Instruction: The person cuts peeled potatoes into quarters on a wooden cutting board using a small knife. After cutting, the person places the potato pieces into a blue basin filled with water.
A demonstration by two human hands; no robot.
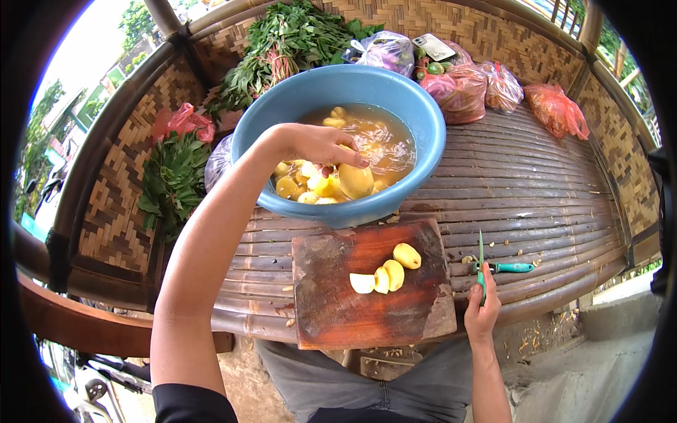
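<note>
My left hand (322,147) is over the blue plastic tub (431,113), its fingers closed on a large peeled potato (356,181). Below it, more peeled potatoes (286,186) lie in brownish water. In my right hand (484,306) is a knife with a green handle (481,264), its blade pointing up and away from me, beside the cutting board. On the worn wooden cutting board (338,312) rest a whole peeled potato (406,256) and several cut pieces (362,283). A peeler with a teal handle (513,267) lies on the slats just behind my right hand.
The bamboo platform (529,185) has woven walls. Bundles of leafy greens (296,37) stand behind the tub, with more greens (174,180) at left. Plastic bags of produce (457,92) line the back, a phone (433,47) on top. A red bag (555,108) lies at right.
</note>
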